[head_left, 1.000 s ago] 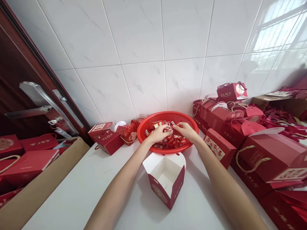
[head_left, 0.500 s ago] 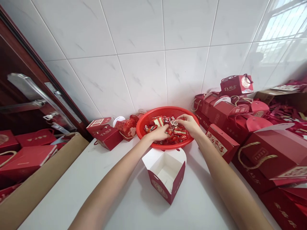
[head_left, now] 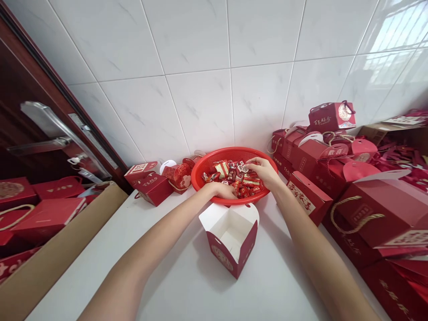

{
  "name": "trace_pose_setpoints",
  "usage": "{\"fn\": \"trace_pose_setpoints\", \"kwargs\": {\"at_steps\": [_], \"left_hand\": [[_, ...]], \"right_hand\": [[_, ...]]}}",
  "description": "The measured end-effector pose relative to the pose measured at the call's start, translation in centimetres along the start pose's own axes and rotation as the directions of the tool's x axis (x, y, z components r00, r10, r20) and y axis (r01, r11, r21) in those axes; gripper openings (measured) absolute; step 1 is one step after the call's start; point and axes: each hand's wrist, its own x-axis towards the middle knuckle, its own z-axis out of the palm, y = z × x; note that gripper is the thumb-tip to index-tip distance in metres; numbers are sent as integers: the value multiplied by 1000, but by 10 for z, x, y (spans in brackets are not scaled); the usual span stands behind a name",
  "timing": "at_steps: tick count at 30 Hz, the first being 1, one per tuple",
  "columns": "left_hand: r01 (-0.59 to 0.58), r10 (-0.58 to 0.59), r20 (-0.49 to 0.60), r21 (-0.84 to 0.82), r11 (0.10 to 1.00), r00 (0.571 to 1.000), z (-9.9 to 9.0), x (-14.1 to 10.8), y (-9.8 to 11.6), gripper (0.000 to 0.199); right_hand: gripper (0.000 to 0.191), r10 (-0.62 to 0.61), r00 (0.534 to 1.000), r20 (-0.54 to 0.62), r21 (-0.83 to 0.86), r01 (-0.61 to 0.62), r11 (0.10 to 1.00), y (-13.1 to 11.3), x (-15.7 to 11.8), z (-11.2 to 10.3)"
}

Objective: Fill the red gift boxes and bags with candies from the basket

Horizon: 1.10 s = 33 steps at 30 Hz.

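A red plastic basket (head_left: 200, 163) holds several wrapped candies (head_left: 248, 180) in red, white and cream wrappers. My left hand (head_left: 225, 190) dips into its near left side, fingers bent down among the candies; what they close on, if anything, is hidden. Over the right side, my right hand (head_left: 262, 171) has thumb and fingertips pinched on a white candy with dark print (head_left: 243, 168). In front of the basket, between my forearms, stands a red gift box (head_left: 223, 258) with its white-lined flaps open and a bare white inside.
Closed red gift boxes (head_left: 157, 187) stand left of the basket, and many more (head_left: 371, 214) are stacked on the right. A cardboard carton (head_left: 67, 258) of red boxes sits at the left, below a door handle (head_left: 50, 120). A tiled wall (head_left: 200, 107) rises behind.
My left hand has drawn back toward the basket's near rim and bent its fingers lower among the candies. My right hand stays about where it was. The view has shifted slightly.
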Motion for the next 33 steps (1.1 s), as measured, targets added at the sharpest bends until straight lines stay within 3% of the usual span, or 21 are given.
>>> {"fn": "trace_pose_setpoints", "kwargs": {"at_steps": [2,6,10,14,19,25,33], "left_hand": [[-10,11,22,-81,997,1000,0,-3,1,17],[-135,137,3,-169,976,991,0,-5,-4,16],[-245,224,-123,-189,951,967,0,-3,-10,17],[-214,139,-321,-209,954,937,1,-2,-9,30],[-140,44,-515,-150,979,856,1,0,-9,38],[-162,68,-491,-151,975,869,3,1,-14,34],[-37,3,-382,-81,996,924,5,-1,-12,35]], "right_hand": [[12,-10,1000,1,14,10,1000,1,1,-1],[10,-55,998,-13,30,55,998,3,2,-1],[7,-53,998,-19,80,54,995,2,1,-1],[7,-53,999,-4,61,53,997,0,-1,0],[8,-37,999,3,44,37,998,-1,-3,0],[12,-43,996,82,7,42,999,2,-4,2],[14,-119,983,142,-152,140,978,14,2,1]]}}
